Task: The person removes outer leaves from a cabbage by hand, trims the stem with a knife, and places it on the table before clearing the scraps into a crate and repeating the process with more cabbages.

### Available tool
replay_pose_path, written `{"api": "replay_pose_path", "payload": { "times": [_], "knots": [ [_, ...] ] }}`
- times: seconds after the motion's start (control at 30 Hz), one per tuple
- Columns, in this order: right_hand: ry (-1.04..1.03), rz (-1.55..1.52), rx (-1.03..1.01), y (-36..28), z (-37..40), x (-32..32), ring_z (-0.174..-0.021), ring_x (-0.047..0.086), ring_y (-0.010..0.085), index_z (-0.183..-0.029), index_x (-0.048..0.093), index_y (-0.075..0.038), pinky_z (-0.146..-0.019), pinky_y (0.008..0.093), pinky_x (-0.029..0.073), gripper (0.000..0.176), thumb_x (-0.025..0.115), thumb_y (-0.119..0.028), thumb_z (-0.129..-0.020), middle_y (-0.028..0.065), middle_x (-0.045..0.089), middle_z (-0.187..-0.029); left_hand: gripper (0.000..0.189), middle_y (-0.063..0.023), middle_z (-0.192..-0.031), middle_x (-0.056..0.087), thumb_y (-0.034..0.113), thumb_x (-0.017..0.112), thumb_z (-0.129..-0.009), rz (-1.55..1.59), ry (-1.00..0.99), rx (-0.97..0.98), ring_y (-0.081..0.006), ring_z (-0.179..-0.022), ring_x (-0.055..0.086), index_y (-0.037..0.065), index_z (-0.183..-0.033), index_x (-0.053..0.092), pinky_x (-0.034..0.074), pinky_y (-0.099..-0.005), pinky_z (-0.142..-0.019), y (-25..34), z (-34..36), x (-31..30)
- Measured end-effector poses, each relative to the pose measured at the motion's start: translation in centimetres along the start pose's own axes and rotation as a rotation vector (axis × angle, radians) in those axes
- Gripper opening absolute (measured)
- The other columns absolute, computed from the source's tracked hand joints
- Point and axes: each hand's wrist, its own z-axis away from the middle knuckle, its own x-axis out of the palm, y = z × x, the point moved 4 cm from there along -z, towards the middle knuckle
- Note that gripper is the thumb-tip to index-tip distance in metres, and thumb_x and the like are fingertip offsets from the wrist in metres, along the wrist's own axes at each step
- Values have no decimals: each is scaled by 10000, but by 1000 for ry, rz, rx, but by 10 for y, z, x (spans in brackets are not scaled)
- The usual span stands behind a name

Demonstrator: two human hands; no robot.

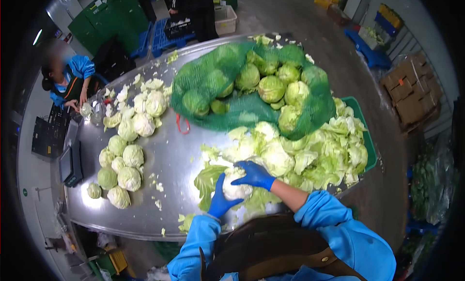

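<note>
A pale, trimmed cabbage (237, 188) is between my two blue-gloved hands, low over the near side of the metal table. My left hand (223, 197) cups its left side, thumb and fingers curved against it. From the upper right, my right hand (255, 175) grips the same cabbage with fingers over its top. Loose green outer leaves (209, 182) lie beside and under it. Just beyond my right hand sit more pale cabbages (277, 157) among peeled leaves. The underside of the held cabbage is hidden.
A green mesh sack (227, 111) of cabbages lies across the table (179, 194). Trimmed cabbages (130, 178) cluster at left, near a scale (70, 162). A leaf heap (334, 150) spills toward a green crate (366, 131) at right. Another person (68, 80) handles a wrapped item at far left.
</note>
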Motion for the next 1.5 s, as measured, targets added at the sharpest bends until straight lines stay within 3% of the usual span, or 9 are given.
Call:
{"api": "replay_pose_path", "payload": {
  "times": [0.23, 0.37, 0.47, 0.5, 0.73, 0.97, 1.13, 1.33, 1.5],
  "knots": [
    [-102, 324, 272, 52, -25, 6, -687, 648, 322, -978, 666, -85, -660, 415, 500, 412, 705, -453, -797, 165, 644, -703, 1152, -189, -1508, 284, 300, 916, -594, -185, -102, 90, -301, -1399, 291, 26, -1482, 234, 268, -407, -1143, 20, -7, 7],
    [-213, -259, 603, 59, -20, 13, -660, 608, 164, -1026, 652, -58, -596, 321, 481, 497, 724, -491, -793, 62, 642, -754, 1148, -201, -1535, 229, 332, 915, -584, -112, -19, 67, -331, -1424, 243, 44, -1480, 258, 249, -419, -1152, 6, 6, -3],
    [-393, -196, 552, 28, -9, 13, -725, 602, 159, -1131, 610, -51, -615, 299, 487, 664, 707, -595, -765, 84, 638, -854, 1121, -218, -1505, 266, 334, 917, -573, -210, 27, 108, -349, -1409, 264, 35, -1459, 297, 272, -431, -1140, 11, 15, -12],
    [-371, -88, 542, 27, -10, 15, -909, 656, 348, -1080, 646, -6, -807, 425, 498, 738, 658, -660, -737, 200, 680, -979, 1117, -217, -1491, 282, 326, 918, -571, -333, 10, 92, -348, -1405, 267, 28, -1454, 302, 279, -434, -1136, 25, 21, -16],
    [-332, 219, 124, 1, -22, 35, -828, 649, 375, -1019, 661, -95, -741, 466, 503, 406, 617, -446, -820, 208, 673, -881, 932, -217, -1245, 490, 376, 886, -601, -519, 409, -50, -365, -1155, 489, -10, -1326, 444, 404, -447, -999, 54, 18, 18],
    [-66, 288, 214, 50, 2, 40, -748, 653, 345, -967, 610, -101, -645, 469, 506, 282, 563, -363, -875, 149, 672, -854, 874, -192, -1235, 507, 352, 873, -620, -488, 407, -49, -343, -1146, 512, 4, -1309, 462, 411, -424, -1007, 28, 23, -5],
    [-18, 363, 153, 41, 9, 38, -735, 655, 323, -1005, 600, -109, -621, 451, 506, 254, 562, -332, -891, 141, 668, -885, 797, -179, -1319, 499, 227, 815, -712, -98, 304, -77, -292, -1216, 498, -2, -1368, 425, 390, -389, -1052, -12, 37, -35],
    [148, 416, 94, 67, 36, 5, -667, 641, 322, -922, 572, -135, -578, 454, 486, 181, 574, -310, -879, 119, 651, -804, 636, -151, -1401, 466, 273, 583, -871, 1150, 467, -331, -315, -1264, 488, 21, -1416, 372, 409, -456, -1067, -35, 63, -60],
    [73, 486, 156, 79, 62, -20, -709, 639, 323, -898, 565, -102, -602, 442, 487, 216, 623, -304, -851, 121, 639, -797, 741, -185, -1362, 486, 285, 652, -782, 756, 389, -129, -318, -1257, 491, 5, -1409, 375, 380, -441, -1087, 13, 51, -64]
  ]
}}
